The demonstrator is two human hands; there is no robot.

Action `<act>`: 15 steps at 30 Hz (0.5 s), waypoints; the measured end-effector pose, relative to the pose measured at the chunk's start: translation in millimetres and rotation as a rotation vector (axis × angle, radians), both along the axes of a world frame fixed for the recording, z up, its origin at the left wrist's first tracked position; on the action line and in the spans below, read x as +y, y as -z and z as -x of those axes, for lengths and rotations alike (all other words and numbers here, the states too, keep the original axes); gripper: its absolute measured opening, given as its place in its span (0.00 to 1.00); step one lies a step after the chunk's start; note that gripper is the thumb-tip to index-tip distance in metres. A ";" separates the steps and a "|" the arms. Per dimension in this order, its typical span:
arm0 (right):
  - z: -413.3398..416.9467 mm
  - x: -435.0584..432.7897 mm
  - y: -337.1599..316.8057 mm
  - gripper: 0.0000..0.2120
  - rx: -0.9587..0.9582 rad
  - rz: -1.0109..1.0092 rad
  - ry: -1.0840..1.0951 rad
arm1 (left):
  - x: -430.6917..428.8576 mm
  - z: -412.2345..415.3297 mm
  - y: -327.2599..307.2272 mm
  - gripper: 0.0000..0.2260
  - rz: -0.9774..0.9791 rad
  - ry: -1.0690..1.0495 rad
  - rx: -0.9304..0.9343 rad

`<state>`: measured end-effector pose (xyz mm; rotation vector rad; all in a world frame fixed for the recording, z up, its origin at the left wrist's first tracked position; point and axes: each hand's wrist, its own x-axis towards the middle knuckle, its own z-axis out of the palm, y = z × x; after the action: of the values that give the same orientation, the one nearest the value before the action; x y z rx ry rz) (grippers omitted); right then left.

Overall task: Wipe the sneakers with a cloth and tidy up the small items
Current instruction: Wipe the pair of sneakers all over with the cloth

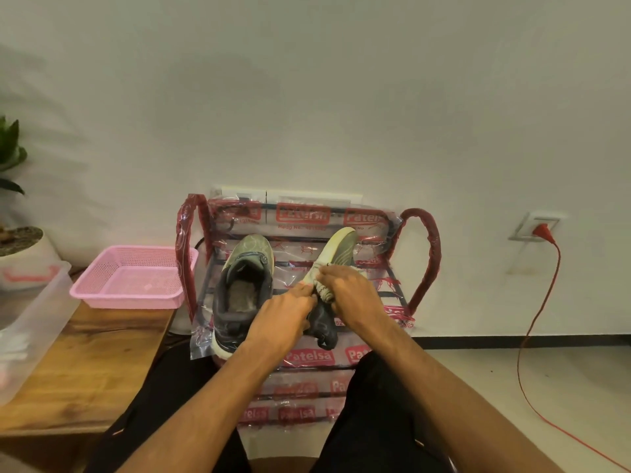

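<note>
Cloth (323, 292) in right hand (355, 292), against sneaker (338, 254)

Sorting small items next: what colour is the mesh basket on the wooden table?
The basket is pink, seen best in the head view.

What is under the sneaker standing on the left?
A rack wrapped in clear plastic printed Patelsa in red, dark bars showing through. The left sneaker covers the patch beneath its sole, and the left hand hides its near right edge.

White wall (307, 80) fills the upper view; wooden bench (85, 353) at eight o'clock — pale floor (546, 370) at four, wall socket (534, 226) at three.
</note>
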<state>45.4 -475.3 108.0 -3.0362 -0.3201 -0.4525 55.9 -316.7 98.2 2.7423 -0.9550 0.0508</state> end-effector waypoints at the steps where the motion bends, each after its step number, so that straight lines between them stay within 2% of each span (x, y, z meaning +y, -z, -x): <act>1: -7.2 -0.5 -0.7 0.20 0.001 0.020 0.011 | -0.3 0.9 -0.6 0.21 -0.014 -0.002 0.000; 6: -20.0 16.3 -5.8 0.15 0.007 0.047 0.011 | 5.2 -0.5 -4.9 0.19 -0.007 -0.037 0.011; 9: -7.6 15.7 -1.7 0.17 0.027 0.025 0.003 | 3.1 1.2 -4.2 0.17 -0.009 -0.033 -0.006; 15: -15.5 2.3 -8.6 0.21 0.036 -0.027 0.040 | 1.3 3.2 -8.1 0.23 -0.072 -0.003 -0.026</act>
<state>61.0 -473.0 116.6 -3.0251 -0.2491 -0.4010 52.7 -315.4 106.4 2.8152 -0.9785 0.0540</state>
